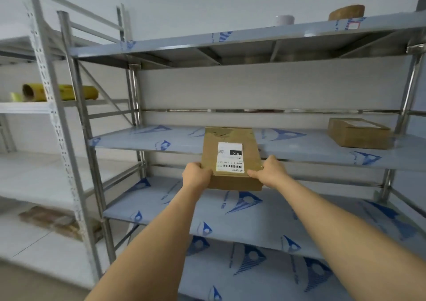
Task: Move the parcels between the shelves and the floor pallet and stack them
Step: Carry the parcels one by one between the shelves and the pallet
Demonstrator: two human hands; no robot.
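A flat brown cardboard parcel [230,139] with a white label reading 010 lies half on the middle shelf [143,139] of a steel rack, its near end sticking out over the shelf's front edge. My left hand [196,174] grips its near left corner and my right hand [267,171] grips its near right corner. A second brown parcel [358,133] with a white label rests at the right end of the same shelf, apart from the first.
The rack's upper shelf [253,35] carries a white cup [284,19] and a brown roll [347,12]. Lower shelves [230,210] lie below my arms. A second rack at left holds yellow rolls [60,92] and flat brown packages [57,222].
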